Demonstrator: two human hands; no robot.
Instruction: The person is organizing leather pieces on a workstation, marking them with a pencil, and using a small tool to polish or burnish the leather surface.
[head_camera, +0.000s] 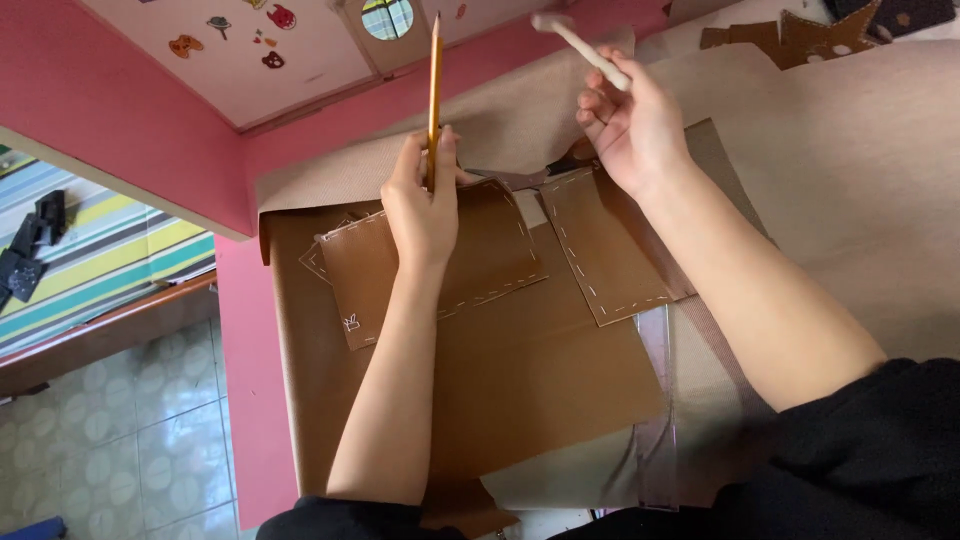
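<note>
A large brown cardboard sheet (540, 380) lies over pale kraft paper (850, 200) that covers the work surface, and everything else is placed around that sheet. To its left a pink wall (130, 130) drops to a tiled floor (130, 450), with a striped cloth (110, 260) beyond. Up past its far edge is a white panel with small animal stickers (230, 45), and at the far right corner lie cut brown scraps (800, 35). On the sheet's upper part rest two brown leather pieces with pale stitching along their edges: a wider one (490, 250) under the left forearm and a narrower one (605, 250) beside it, their near corners overlapping or touching. The left hand (420, 205) rests on the wider piece, fingers pressed together around a yellow pencil (434, 90) held upright, point up. The right hand (630, 125) hovers above the narrower piece, fingers curled around a pale wooden-handled tool (585, 45); its working end is blurred.
</note>
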